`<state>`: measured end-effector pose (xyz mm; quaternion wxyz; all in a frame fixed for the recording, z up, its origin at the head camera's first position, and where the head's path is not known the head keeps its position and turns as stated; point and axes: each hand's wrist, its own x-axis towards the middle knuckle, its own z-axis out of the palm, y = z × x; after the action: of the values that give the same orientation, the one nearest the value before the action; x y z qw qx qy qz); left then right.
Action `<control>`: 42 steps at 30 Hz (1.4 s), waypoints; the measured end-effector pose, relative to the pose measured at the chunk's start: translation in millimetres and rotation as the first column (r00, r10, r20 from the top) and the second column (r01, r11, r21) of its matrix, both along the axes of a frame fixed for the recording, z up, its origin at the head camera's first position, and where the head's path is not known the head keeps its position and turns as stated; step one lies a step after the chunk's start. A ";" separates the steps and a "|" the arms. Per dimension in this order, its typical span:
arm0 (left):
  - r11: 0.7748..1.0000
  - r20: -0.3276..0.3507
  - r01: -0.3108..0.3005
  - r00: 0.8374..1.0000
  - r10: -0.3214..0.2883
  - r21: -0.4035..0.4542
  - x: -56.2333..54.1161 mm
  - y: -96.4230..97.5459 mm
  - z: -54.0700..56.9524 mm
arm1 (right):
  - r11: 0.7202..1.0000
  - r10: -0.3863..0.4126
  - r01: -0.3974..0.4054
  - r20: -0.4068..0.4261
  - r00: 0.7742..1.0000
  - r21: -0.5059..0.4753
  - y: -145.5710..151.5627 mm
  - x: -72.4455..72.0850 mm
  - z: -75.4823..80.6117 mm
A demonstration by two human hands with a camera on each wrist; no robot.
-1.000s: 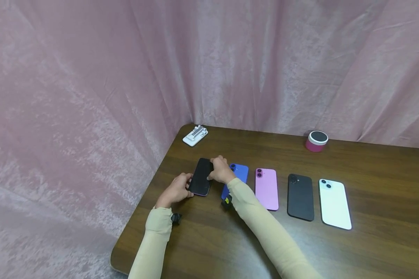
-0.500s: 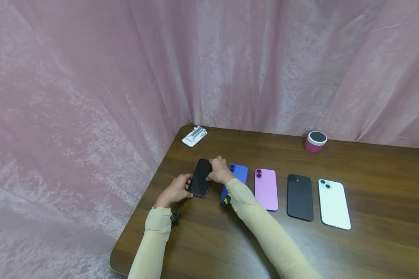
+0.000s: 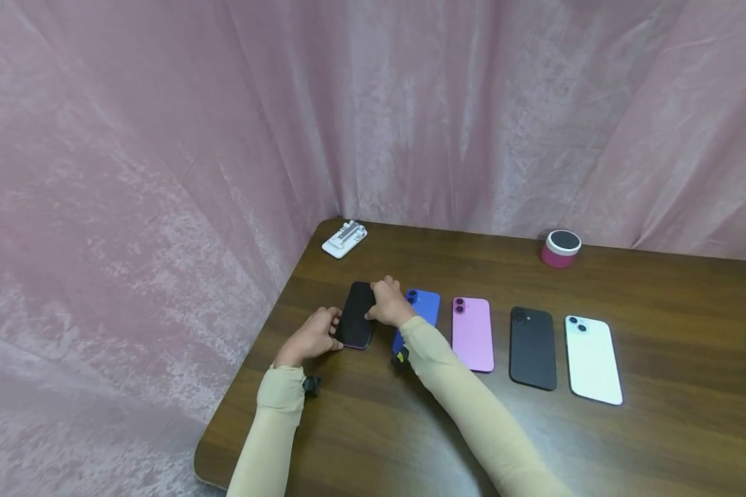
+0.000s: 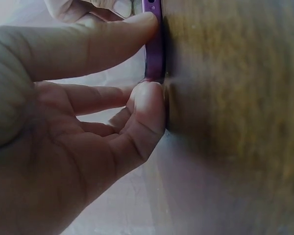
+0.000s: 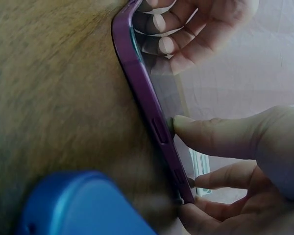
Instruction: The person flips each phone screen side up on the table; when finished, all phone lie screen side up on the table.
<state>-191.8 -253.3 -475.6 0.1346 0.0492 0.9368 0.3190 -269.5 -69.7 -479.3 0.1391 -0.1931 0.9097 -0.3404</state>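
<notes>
A smartphone [image 3: 356,317] with a purple frame lies at the left of the row, its black screen facing up. My left hand [image 3: 313,336] grips its near left corner; in the left wrist view the thumb touches the purple bottom edge and a curled finger is at the corner. With its thumb on the long right edge and fingers round the far end, my right hand [image 3: 389,301] grips the phone's far right corner. In the right wrist view the right thumb rests against the screen's rim. Just right of it, a blue phone [image 3: 427,304] is partly hidden by the right hand and sleeve.
Further right lie a pink phone [image 3: 472,334], a black phone [image 3: 532,348] and a white phone [image 3: 593,359], all backs up. A white clip-like device [image 3: 345,239] is at the far left corner. A pink-and-white round container [image 3: 561,248] stands at the back edge, before a pink curtain [image 3: 447,124].
</notes>
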 end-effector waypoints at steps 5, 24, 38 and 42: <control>1.000 0.012 -0.023 1.000 0.022 0.003 -1.4 -0.4 -0.3 | 1.000 0.002 -0.002 -0.003 1.000 -0.006 -0.2 -0.6 0.6; 0.988 -0.036 -0.107 0.993 0.112 0.112 -8.0 6.2 5.8 | 0.997 -0.036 0.031 -0.080 0.996 -0.069 21.0 1.8 10.1; 0.991 -0.078 0.004 0.997 0.007 0.136 -21.6 42.0 15.6 | 0.993 -0.075 0.066 -0.104 0.992 -0.094 51.5 2.8 17.6; 0.990 -0.051 0.037 0.998 -0.030 0.138 -25.1 52.3 18.7 | 0.993 -0.091 0.082 -0.106 0.990 -0.080 62.1 2.4 19.4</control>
<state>-216.9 -201.0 -456.9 0.1132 0.0820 0.9144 0.3800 -267.1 -7.6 -460.0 0.0666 -0.1770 0.9101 -0.3689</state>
